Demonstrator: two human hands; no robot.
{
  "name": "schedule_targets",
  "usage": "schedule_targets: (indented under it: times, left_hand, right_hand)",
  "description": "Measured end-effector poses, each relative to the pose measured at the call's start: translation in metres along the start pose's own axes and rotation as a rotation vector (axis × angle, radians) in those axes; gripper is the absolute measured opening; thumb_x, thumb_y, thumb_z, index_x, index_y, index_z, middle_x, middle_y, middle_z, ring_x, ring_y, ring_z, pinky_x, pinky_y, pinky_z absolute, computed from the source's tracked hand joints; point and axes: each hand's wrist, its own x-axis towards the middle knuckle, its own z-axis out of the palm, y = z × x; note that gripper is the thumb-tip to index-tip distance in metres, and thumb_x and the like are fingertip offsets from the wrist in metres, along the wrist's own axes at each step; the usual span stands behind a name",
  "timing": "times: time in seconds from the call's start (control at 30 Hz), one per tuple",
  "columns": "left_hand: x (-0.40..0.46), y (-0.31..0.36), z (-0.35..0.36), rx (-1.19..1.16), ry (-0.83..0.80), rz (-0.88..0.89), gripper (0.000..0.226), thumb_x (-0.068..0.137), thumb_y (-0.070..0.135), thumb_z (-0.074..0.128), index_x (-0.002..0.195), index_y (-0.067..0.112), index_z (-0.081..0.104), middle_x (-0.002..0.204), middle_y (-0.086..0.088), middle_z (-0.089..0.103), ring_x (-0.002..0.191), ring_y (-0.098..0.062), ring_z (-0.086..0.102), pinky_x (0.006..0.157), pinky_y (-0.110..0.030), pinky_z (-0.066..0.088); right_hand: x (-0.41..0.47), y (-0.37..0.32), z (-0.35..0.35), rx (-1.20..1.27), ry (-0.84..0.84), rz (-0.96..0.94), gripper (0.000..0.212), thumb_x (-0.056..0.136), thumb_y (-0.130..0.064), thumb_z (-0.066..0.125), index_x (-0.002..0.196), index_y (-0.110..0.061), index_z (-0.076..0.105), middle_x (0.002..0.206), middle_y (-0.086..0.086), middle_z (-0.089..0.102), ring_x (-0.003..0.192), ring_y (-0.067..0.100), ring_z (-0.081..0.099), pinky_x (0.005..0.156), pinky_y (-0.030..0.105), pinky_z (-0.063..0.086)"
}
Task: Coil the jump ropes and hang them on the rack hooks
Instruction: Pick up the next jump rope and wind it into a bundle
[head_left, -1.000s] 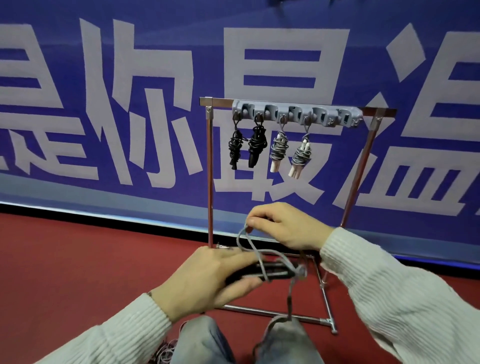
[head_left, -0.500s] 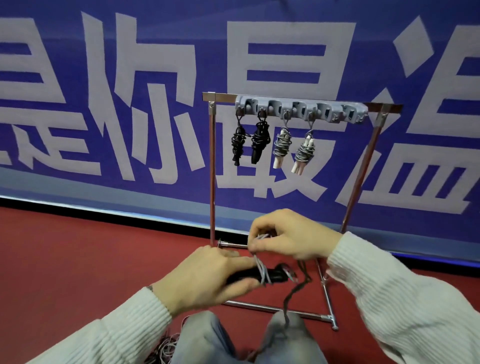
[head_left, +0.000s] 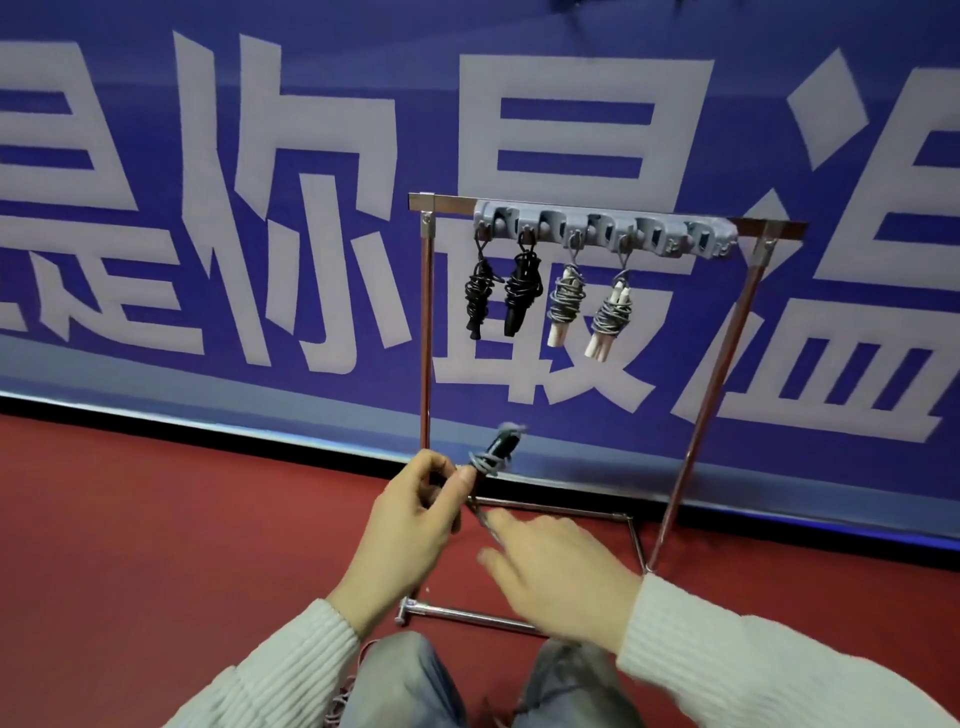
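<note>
- Four coiled ropes (head_left: 550, 301) hang on the rack (head_left: 426, 332): two black, two grey.
- Left hand (head_left: 410, 525) grips one black-handled rope (head_left: 496, 452).
- Right hand (head_left: 561, 571) is blurred, fingers loose, grasping nothing.

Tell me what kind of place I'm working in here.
Probably a sports hall or gym: a red floor, a big blue banner with large white characters along the wall, and a metal rack hung with coiled jump ropes.

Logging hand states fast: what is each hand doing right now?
Left hand: grips the black-handled jump rope with grey cord.
Right hand: blurred, fingers extended; open, apparently holding nothing.
</note>
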Motion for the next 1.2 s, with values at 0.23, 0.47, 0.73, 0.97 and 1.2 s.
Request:
schedule_targets:
  times: [0.23,0.47,0.73,0.97,1.2]
  left_hand:
    - [-0.003,-0.012,-0.010,0.573,-0.284,0.224,0.024,0.092,0.067,0.044,0.099,0.045,0.051,0.062,0.008,0.058,0.064,-0.024,0.055,0.057,-0.031,0.040]
    - [-0.025,0.015,-0.026,0.234,-0.434,0.513,0.010,0.102,0.035,0.055,0.097,0.027,0.058,0.064,0.006,0.057,0.054,-0.012,0.047,0.053,-0.026,0.038]
    - [-0.003,0.014,-0.015,-0.423,0.036,-0.099,0.041,0.090,0.047,0.061,0.092,0.006,0.057,0.066,-0.012,0.054,0.043,-0.012,0.031,0.040,-0.019,0.025]
    - [0.015,-0.014,-0.003,-0.212,0.126,-0.174,0.045,0.091,0.057,0.062,0.092,0.013,0.052,0.067,-0.006,0.060,0.051,-0.019,0.045,0.050,-0.032,0.037]
    - [-0.007,-0.035,0.001,0.498,-0.311,0.354,0.019,0.100,0.041,0.054,0.090,0.026,0.052,0.068,0.005,0.065,0.060,-0.021,0.057,0.055,-0.034,0.043]
  right_hand:
    - [0.005,-0.003,-0.058,-0.094,-0.026,-0.213,0.009,0.094,-0.031,0.061,0.101,-0.028,0.064,0.076,-0.009,0.063,0.075,0.017,0.060,0.065,0.033,0.040]
    - [0.028,0.037,-0.047,1.046,-0.316,-0.108,0.028,0.078,-0.018,0.083,0.082,-0.019,0.055,0.061,0.000,0.050,0.046,0.011,0.041,0.044,0.023,0.033]
    - [0.018,0.011,0.012,0.894,-0.082,0.086,0.040,0.106,-0.047,0.043,0.086,-0.017,0.060,0.060,-0.005,0.054,0.047,0.012,0.047,0.053,0.032,0.042]
    - [0.012,0.010,0.012,0.170,0.107,-0.099,0.008,0.094,-0.033,0.057,0.094,-0.024,0.058,0.066,-0.009,0.050,0.076,0.021,0.053,0.068,0.035,0.035]
    - [0.025,0.013,-0.046,0.173,-0.048,-0.162,0.020,0.079,-0.026,0.076,0.093,-0.027,0.061,0.076,-0.002,0.067,0.066,0.011,0.060,0.062,0.032,0.050]
